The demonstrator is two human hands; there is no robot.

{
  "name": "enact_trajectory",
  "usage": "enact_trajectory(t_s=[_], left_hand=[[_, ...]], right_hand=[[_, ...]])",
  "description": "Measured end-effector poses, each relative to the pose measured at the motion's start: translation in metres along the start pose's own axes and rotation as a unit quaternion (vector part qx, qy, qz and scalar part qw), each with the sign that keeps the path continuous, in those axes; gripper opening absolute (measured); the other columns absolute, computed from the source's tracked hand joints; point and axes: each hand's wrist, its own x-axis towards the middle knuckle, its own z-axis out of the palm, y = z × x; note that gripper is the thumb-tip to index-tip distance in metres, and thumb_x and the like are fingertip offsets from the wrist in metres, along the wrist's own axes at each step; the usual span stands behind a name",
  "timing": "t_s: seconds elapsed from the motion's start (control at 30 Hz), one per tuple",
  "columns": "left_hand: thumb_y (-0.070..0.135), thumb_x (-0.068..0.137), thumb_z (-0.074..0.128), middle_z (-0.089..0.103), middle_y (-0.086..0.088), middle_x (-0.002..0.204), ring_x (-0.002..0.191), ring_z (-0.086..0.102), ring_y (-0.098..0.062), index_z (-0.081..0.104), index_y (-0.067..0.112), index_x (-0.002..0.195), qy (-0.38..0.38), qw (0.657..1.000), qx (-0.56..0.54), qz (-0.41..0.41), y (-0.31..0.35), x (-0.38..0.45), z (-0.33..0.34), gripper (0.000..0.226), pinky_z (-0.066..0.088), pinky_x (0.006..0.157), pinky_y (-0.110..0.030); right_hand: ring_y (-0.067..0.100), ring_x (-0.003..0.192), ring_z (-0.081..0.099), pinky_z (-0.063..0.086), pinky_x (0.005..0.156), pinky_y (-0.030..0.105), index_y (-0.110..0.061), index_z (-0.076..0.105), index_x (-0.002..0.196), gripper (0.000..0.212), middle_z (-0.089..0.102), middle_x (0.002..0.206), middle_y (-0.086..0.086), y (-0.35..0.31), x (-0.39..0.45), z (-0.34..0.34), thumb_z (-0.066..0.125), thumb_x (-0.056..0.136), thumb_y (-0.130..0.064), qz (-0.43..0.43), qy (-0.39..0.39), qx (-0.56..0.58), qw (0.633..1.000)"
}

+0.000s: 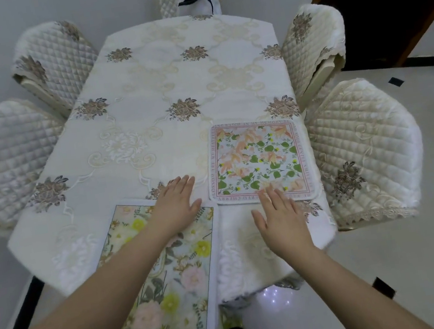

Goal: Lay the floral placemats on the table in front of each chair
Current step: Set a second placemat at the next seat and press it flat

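On the worktop [159,93]: I am flattening the square peach-and-green floral placemat [258,160] before the near right quilted chair [364,152].
Right hand [280,219]: grip open, fingertips pressing its edge.
Left hand [177,201]: grip open, resting on the pale yellow-and-pink floral placemat [170,274].
Doing well: I am judging it should be squared to the worktop edge.

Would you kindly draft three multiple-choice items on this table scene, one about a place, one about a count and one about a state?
1. Where does the square placemat with peach flowers, green leaves and a lettered pink border lie?
A. Before the near right quilted cream chair
B. At the far end of the table
C. On the floor

2. How many floral placemats are on the cream embroidered tablecloth?
A. One
B. Two
C. Four

3. How is the left hand posed?
A. Clenched in a fist
B. Pinching a corner
C. Flat, fingers straight

Answers: 1 A, its right edge lies alongside that chair. 2 B, the bordered mat and the pale rectangular placemat with yellow and pink flowers. 3 C, the palm rests over the pale mat's far corner; the right hand is likewise flat.
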Motion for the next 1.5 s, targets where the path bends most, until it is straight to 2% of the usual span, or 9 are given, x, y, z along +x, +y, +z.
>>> enact_trajectory(t_s=[0.2, 0.4, 0.57, 0.8, 0.9, 1.03, 1.17, 1.4, 1.5], left_hand=[[0.044, 0.101, 0.037, 0.016, -0.004, 0.164, 0.151, 0.012, -0.020, 0.013, 0.016, 0.157, 0.014, 1.000, 0.002, 0.022, 0.015, -0.084, 0.003, 0.067, 0.015, 0.121, -0.037], [0.043, 0.101, 0.036, 0.015, -0.001, 0.165, 0.151, 0.010, -0.017, 0.015, 0.020, 0.157, 0.024, 0.999, -0.026, -0.017, 0.018, -0.146, 0.009, 0.064, 0.011, 0.121, -0.038], [0.042, 0.101, 0.037, 0.016, -0.002, 0.164, 0.152, 0.009, -0.018, 0.017, 0.019, 0.156, 0.047, 0.999, -0.012, -0.015, 0.008, -0.159, 0.008, 0.063, 0.012, 0.121, -0.038], [0.044, 0.101, 0.034, 0.007, -0.002, 0.166, 0.152, -0.001, -0.019, 0.016, 0.018, 0.157, 0.069, 0.997, 0.039, -0.015, -0.033, -0.178, 0.015, 0.064, 0.000, 0.121, -0.040], [0.041, 0.101, 0.036, 0.011, -0.004, 0.165, 0.152, 0.004, -0.021, 0.020, 0.016, 0.156, 0.073, 0.997, 0.036, 0.006, -0.060, -0.183, 0.019, 0.062, 0.001, 0.121, -0.041], [0.034, 0.098, 0.050, 0.028, -0.009, 0.161, 0.150, 0.020, -0.026, 0.035, 0.011, 0.151, 0.101, 0.994, 0.022, 0.025, -0.107, -0.195, 0.022, 0.060, 0.015, 0.121, -0.046], [0.032, 0.094, 0.056, 0.034, -0.009, 0.158, 0.148, 0.026, -0.026, 0.041, 0.011, 0.148, 0.093, 0.994, 0.034, 0.047, -0.151, -0.201, 0.030, 0.060, 0.022, 0.118, -0.048], [0.039, 0.099, 0.042, 0.020, -0.007, 0.163, 0.150, 0.016, -0.025, 0.023, 0.020, 0.155, 0.029, 0.999, -0.042, 0.009, -0.191, -0.200, 0.051, 0.062, 0.019, 0.118, -0.043], [0.037, 0.099, 0.045, 0.018, -0.008, 0.163, 0.149, 0.020, -0.027, 0.021, 0.023, 0.156, 0.008, 0.992, -0.126, -0.008, -0.195, -0.200, 0.059, 0.063, 0.025, 0.116, -0.042]], right_hand=[[0.018, 0.153, 0.008, 0.004, 0.122, 0.039, -0.023, 0.017, 0.158, 0.062, 0.013, 0.166, 0.000, -0.025, -0.048, 0.009, 0.022, 0.103, -0.053, -0.061, -0.011, 0.019, 0.998], [0.018, 0.153, 0.007, 0.006, 0.123, 0.038, -0.023, 0.015, 0.158, 0.062, 0.012, 0.166, -0.001, -0.030, -0.089, 0.008, 0.024, 0.103, -0.051, -0.080, -0.011, 0.027, 0.996], [0.018, 0.153, 0.008, 0.006, 0.123, 0.038, -0.023, 0.015, 0.158, 0.063, 0.013, 0.166, -0.001, -0.043, -0.101, 0.009, 0.024, 0.103, -0.052, -0.093, -0.005, 0.023, 0.995], [0.017, 0.153, 0.008, 0.008, 0.123, 0.039, -0.023, 0.012, 0.158, 0.063, 0.013, 0.166, -0.001, -0.082, -0.108, 0.031, 0.025, 0.103, -0.052, -0.091, -0.022, 0.011, 0.995], [0.018, 0.153, 0.010, 0.009, 0.122, 0.038, -0.024, 0.013, 0.158, 0.064, 0.015, 0.166, -0.001, -0.102, -0.108, 0.046, 0.024, 0.103, -0.053, -0.073, -0.025, -0.002, 0.997], [0.021, 0.152, 0.015, 0.014, 0.121, 0.038, -0.023, 0.015, 0.157, 0.064, 0.018, 0.165, 0.000, -0.129, -0.112, 0.069, 0.024, 0.102, -0.054, -0.054, -0.032, -0.017, 0.998], [0.022, 0.151, 0.018, 0.019, 0.121, 0.039, -0.021, 0.018, 0.157, 0.064, 0.019, 0.165, 0.002, -0.158, -0.114, 0.090, 0.031, 0.102, -0.051, -0.018, -0.032, -0.024, 0.999], [0.026, 0.151, 0.014, 0.015, 0.121, 0.038, -0.016, 0.015, 0.157, 0.066, 0.014, 0.165, 0.011, -0.174, -0.112, 0.104, 0.040, 0.103, -0.043, 0.094, -0.032, 0.080, 0.992], [0.027, 0.151, 0.016, 0.016, 0.121, 0.039, -0.012, 0.013, 0.157, 0.068, 0.018, 0.164, 0.013, -0.166, -0.112, 0.105, 0.041, 0.103, -0.040, 0.121, -0.040, 0.097, 0.987]])
